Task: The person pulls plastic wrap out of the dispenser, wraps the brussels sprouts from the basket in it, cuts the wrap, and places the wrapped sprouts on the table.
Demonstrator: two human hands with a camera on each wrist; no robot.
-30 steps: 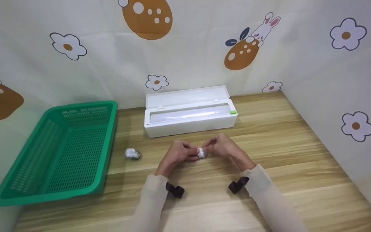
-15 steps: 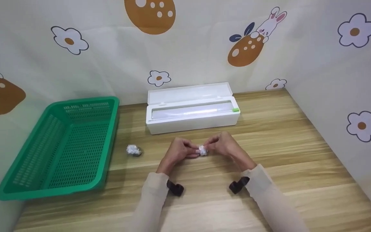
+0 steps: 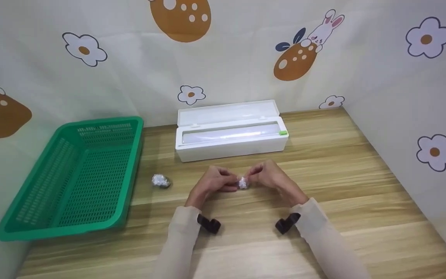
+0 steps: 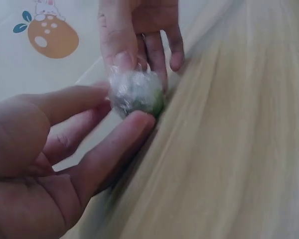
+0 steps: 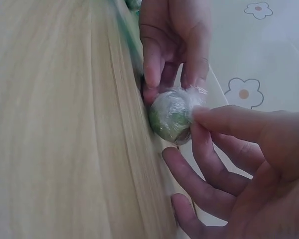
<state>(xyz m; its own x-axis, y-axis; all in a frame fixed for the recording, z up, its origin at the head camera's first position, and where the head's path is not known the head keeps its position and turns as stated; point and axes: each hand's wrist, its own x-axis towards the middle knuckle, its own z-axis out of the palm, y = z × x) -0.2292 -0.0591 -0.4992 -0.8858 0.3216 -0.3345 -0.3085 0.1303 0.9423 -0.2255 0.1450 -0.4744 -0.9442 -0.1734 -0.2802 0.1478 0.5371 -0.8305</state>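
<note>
A small round green thing wrapped in clear cling film point(image 3: 242, 183) is between the two hands at the middle of the table. The left hand point(image 3: 216, 180) holds it between thumb and fingers. At the other side, the right hand point(image 3: 268, 174) pinches the gathered film with thumb and forefinger, its other fingers loosely spread in the right wrist view. Green skin shows through the film around the wrapped ball point(image 5: 168, 118) there; whitish bunched film covers its top. A second wrapped ball point(image 3: 161, 181) lies on the table to the left of the hands.
Behind the hands stands a white cling film dispenser box point(image 3: 232, 149), lid raised, a film roll inside and a green slider at its right end. A green slotted basket point(image 3: 130, 186) occupies the left. A patterned curtain point(image 3: 238, 50) borders the wooden table point(image 3: 343, 166) at the back.
The head view has shifted slightly since a second ago. Both hands stay around the wrapped ball, which has moved only a little, with small finger movements.
</note>
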